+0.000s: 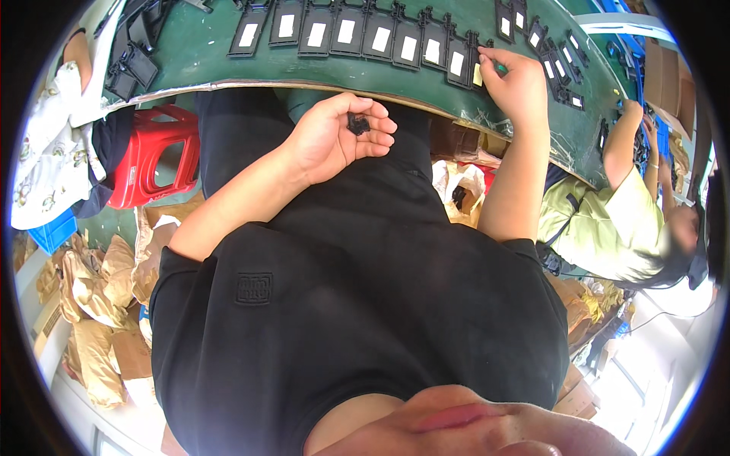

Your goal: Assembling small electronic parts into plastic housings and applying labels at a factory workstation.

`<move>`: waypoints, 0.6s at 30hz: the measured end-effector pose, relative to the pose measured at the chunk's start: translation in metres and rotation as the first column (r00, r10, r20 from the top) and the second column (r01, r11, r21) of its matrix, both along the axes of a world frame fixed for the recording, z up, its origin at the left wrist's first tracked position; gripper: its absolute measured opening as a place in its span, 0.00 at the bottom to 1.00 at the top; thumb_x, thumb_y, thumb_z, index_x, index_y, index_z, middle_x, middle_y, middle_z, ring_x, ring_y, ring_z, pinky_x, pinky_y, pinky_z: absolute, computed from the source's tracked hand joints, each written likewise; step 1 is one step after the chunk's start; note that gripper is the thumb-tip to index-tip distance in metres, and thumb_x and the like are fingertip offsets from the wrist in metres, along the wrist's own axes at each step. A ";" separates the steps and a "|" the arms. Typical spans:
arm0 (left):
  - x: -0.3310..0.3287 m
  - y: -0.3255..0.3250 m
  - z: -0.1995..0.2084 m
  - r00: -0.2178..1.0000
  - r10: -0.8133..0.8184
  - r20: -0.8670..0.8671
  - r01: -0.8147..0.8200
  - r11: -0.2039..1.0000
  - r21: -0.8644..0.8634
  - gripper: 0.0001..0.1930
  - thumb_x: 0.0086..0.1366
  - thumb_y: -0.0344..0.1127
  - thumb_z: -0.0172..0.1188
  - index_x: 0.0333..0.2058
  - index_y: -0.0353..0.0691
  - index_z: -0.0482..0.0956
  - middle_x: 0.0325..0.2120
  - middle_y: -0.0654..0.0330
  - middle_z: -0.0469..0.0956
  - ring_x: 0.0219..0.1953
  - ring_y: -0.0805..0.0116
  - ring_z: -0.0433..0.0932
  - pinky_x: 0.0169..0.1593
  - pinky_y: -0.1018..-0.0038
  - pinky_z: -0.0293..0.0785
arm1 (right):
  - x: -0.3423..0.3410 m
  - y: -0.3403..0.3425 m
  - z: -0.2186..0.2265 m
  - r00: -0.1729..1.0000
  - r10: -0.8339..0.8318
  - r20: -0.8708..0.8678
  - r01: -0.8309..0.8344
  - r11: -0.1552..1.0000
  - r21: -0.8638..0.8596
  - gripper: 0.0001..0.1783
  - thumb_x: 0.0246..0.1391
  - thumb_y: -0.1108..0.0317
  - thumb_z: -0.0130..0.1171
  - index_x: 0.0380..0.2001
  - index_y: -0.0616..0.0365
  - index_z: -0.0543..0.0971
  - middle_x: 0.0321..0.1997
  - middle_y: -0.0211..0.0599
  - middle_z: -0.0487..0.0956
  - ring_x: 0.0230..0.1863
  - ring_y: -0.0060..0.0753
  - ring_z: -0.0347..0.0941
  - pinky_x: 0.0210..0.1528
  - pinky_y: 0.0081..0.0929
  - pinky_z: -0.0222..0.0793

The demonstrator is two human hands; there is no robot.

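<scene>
Palm up, my left hand (334,137) is cupped in front of the table edge, its fingers curled around a small clump of black plastic parts (357,124). A row of flat black plastic panels (348,32), each with a white label and small clips along its far edge, lies on the green table. At the right end of this row, my right hand (515,82) has thumb and forefinger pinched at the far edge of the last panel (477,74), which bears a yellowish label. Whatever sits between those fingertips is too small to make out.
More labelled black panels (559,64) lie right of my right hand, and others are piled (133,68) at the far left. Co-workers sit on both sides, one in a light green shirt (601,228). A red stool (163,156) and brown bags (99,281) stand below.
</scene>
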State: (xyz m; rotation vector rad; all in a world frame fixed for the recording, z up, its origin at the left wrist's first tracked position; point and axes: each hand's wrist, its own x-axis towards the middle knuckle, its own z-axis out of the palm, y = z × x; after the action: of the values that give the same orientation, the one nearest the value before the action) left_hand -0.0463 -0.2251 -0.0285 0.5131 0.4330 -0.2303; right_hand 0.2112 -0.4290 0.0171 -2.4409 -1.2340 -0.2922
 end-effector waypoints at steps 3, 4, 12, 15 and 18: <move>-0.001 0.000 0.000 1.000 0.000 0.000 0.000 1.000 0.000 0.15 0.75 0.41 0.51 0.43 0.33 0.79 0.41 0.49 0.83 0.42 0.57 0.84 0.52 0.61 0.82 | -0.003 -0.001 0.003 0.999 0.006 -0.053 -0.007 1.000 -0.021 0.11 0.55 0.63 0.67 0.38 0.52 0.90 0.37 0.44 0.88 0.38 0.50 0.85 0.42 0.38 0.81; -0.001 0.000 0.000 1.000 0.000 0.003 0.000 1.000 -0.004 0.15 0.75 0.41 0.51 0.43 0.34 0.79 0.41 0.49 0.83 0.42 0.57 0.84 0.52 0.62 0.82 | -0.005 -0.001 0.004 0.999 0.002 -0.045 -0.003 1.000 -0.030 0.11 0.55 0.62 0.67 0.38 0.52 0.90 0.37 0.44 0.88 0.38 0.50 0.85 0.42 0.38 0.81; 0.000 -0.003 0.003 0.982 0.001 0.190 -0.002 1.000 0.006 0.23 0.77 0.44 0.46 0.53 0.26 0.77 0.53 0.38 0.81 0.58 0.45 0.81 0.62 0.58 0.79 | -0.002 -0.002 -0.001 0.995 0.083 0.057 -0.084 0.996 0.026 0.10 0.56 0.63 0.67 0.39 0.52 0.90 0.36 0.44 0.87 0.37 0.49 0.85 0.41 0.37 0.80; 0.001 -0.005 0.013 0.959 -0.033 0.282 0.039 0.999 -0.013 0.32 0.78 0.50 0.45 0.62 0.22 0.70 0.62 0.32 0.73 0.67 0.42 0.73 0.70 0.56 0.70 | -0.007 -0.002 0.008 0.998 0.052 0.040 -0.054 0.998 0.044 0.10 0.57 0.62 0.68 0.39 0.53 0.89 0.36 0.44 0.87 0.34 0.48 0.85 0.38 0.36 0.80; -0.001 -0.009 0.022 0.938 -0.027 0.345 0.090 0.982 -0.168 0.41 0.77 0.59 0.45 0.68 0.19 0.61 0.69 0.31 0.63 0.73 0.40 0.63 0.75 0.55 0.61 | -0.030 -0.002 0.027 0.997 0.070 -0.038 -0.062 0.982 0.180 0.07 0.56 0.70 0.69 0.37 0.58 0.88 0.29 0.40 0.86 0.27 0.36 0.82 0.34 0.28 0.76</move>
State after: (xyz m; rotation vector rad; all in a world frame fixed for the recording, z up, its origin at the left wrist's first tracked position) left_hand -0.0470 -0.2339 -0.0065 0.3768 0.0558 -0.2302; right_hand 0.1815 -0.4307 0.0438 -2.2378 -1.2122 -0.3141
